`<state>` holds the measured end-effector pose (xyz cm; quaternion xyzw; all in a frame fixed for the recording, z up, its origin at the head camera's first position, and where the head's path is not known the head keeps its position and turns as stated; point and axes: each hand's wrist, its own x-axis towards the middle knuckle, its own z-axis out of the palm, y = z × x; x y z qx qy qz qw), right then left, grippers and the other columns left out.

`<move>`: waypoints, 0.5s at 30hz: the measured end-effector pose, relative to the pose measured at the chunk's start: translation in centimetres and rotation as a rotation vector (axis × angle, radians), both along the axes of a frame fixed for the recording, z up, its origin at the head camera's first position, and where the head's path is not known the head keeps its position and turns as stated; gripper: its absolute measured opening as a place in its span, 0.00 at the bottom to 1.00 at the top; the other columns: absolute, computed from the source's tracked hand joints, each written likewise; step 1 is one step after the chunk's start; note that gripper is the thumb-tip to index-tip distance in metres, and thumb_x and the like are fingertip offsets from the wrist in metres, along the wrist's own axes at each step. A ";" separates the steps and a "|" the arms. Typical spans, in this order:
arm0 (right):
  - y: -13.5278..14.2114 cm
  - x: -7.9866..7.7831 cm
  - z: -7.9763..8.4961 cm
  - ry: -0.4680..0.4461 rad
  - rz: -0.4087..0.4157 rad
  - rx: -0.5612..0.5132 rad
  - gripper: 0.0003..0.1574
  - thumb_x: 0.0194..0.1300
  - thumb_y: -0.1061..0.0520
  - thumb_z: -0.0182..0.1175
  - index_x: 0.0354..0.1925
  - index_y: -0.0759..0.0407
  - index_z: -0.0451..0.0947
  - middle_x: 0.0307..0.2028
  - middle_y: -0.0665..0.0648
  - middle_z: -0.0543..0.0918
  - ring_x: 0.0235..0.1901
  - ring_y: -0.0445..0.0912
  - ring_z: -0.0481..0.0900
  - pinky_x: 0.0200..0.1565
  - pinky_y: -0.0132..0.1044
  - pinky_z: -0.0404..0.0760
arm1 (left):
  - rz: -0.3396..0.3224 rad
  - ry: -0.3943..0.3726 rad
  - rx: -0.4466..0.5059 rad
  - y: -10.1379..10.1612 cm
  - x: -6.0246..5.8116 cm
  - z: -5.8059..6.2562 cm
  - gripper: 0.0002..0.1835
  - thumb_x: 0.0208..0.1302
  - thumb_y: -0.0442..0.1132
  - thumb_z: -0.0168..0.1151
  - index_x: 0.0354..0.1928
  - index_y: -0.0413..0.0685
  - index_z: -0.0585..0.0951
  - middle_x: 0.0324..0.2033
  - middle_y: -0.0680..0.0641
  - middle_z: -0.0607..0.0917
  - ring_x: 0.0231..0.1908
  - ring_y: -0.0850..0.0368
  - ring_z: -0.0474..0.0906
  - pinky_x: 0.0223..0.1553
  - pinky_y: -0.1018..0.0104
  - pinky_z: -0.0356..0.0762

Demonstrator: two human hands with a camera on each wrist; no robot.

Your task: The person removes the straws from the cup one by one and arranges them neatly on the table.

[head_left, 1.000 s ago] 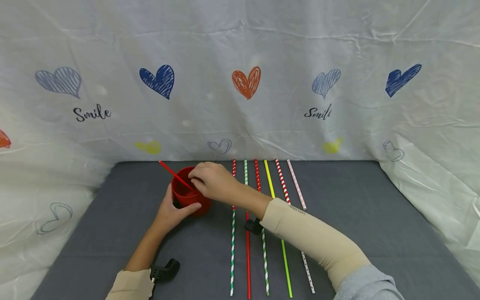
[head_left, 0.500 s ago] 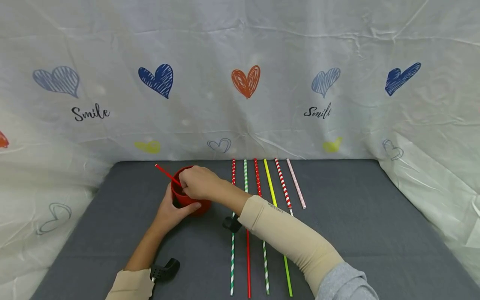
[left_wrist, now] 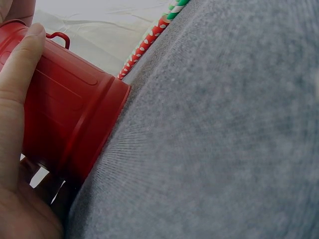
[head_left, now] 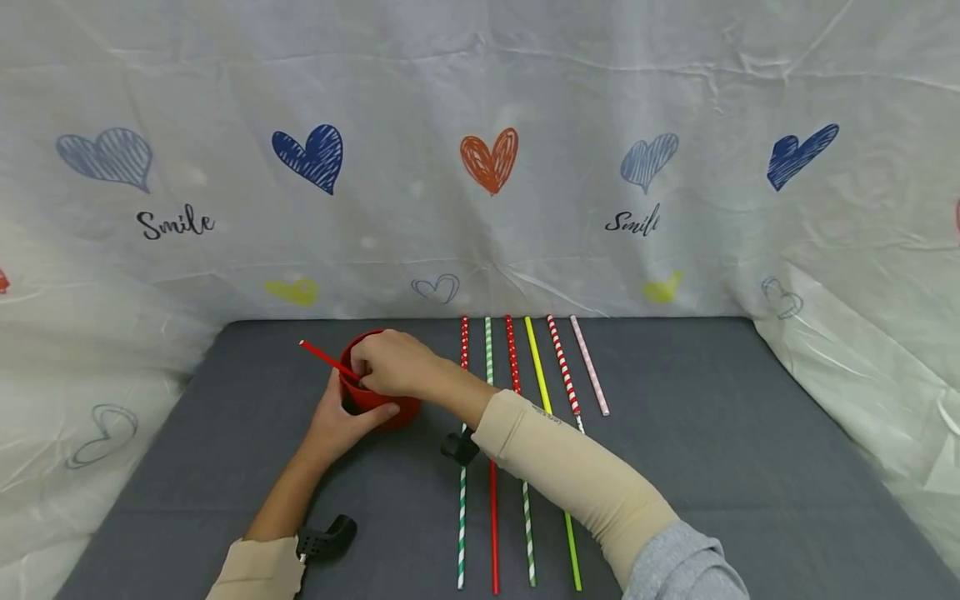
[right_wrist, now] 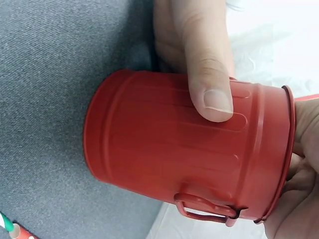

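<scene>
A small red metal pail (head_left: pixel 407 410) with looped side handles stands upright at the left of the grey table. My left hand (head_left: pixel 341 423) grips it around the side, thumb along the near wall, as the right wrist view also shows. Out over the pail's left rim slants a red straw (head_left: pixel 318 353), its lower part inside. My right hand (head_left: pixel 397 363) reaches over the rim with curled fingers, right where the straw enters. The fingertips are hidden inside the pail, so whether they pinch the straw cannot be told.
Right of the pail, paper straws lie in two rows end to end, among them a yellow straw (head_left: pixel 537 358), a red-striped straw (head_left: pixel 562 362), a pink straw (head_left: pixel 589 365) and a plain red straw (head_left: pixel 494 533). A white curtain (head_left: pixel 480 233) with printed hearts hangs behind.
My right hand has moved left and deeper into the pail. The red straw's outer end has swung down and left, leaning lower. My left hand has kept its grip on the pail.
</scene>
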<state>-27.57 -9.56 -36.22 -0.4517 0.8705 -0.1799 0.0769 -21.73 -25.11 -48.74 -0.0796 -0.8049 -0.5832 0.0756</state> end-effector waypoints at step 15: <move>0.7 0.5 -0.5 0.000 0.012 -0.057 0.02 0.72 0.61 0.56 0.42 0.59 0.75 0.27 0.48 0.77 0.26 0.40 0.73 0.31 0.27 0.71 | 0.017 -0.047 -0.031 -0.1 0.2 -0.1 0.52 0.61 0.43 0.74 0.77 0.51 0.49 0.68 0.47 0.66 0.62 0.49 0.68 0.59 0.46 0.68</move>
